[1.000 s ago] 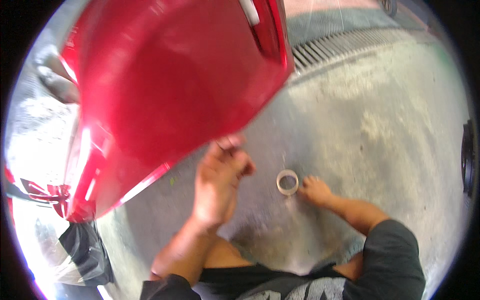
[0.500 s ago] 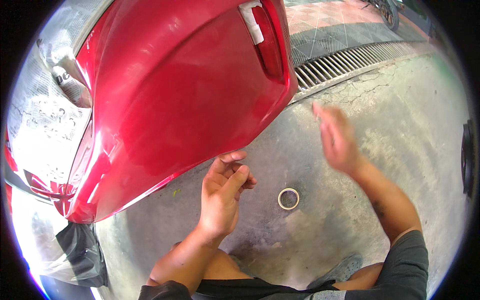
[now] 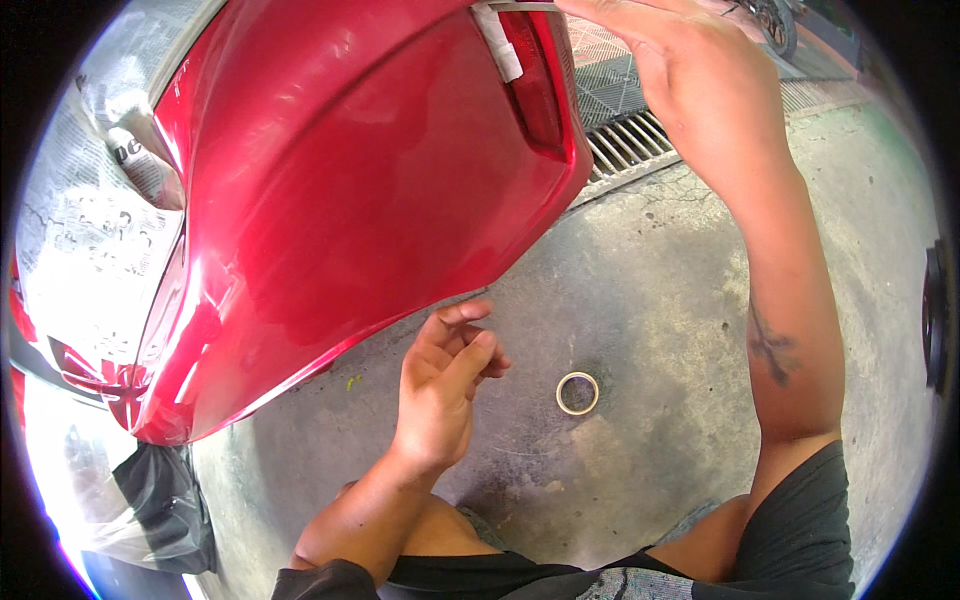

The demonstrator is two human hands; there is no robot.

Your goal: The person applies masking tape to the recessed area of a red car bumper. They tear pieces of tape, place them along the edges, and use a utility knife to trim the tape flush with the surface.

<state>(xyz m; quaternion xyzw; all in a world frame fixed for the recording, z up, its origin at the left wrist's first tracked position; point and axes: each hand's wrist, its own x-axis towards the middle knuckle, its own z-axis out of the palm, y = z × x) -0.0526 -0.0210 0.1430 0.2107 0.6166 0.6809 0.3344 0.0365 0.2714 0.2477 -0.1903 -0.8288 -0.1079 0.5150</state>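
Observation:
A large glossy red car bumper [image 3: 370,200] fills the upper left. Its red reflector [image 3: 537,115] sits near the right end, with white masking tape [image 3: 498,45] along its left side and a thin pale strip by its top. My right hand [image 3: 700,85] reaches up there, fingers stretched toward the strip at the picture's upper edge; the fingertips are partly cut off. Just below the bumper's lower edge hovers my left hand [image 3: 440,385], fingers loosely curled and apart, with nothing visible in it. A roll of tape [image 3: 577,411] lies on the floor between my arms.
Newspaper [image 3: 90,270] covers the panel at far left, with black and clear plastic sheeting [image 3: 165,510] below it. A metal floor grate [image 3: 625,150] runs behind the bumper's right end. A motorcycle wheel [image 3: 778,30] stands at the far right, and a dark round object [image 3: 936,315] at the right rim.
My right hand has swung up and forward from above the floor to the reflector's top. My left hand has stayed almost still.

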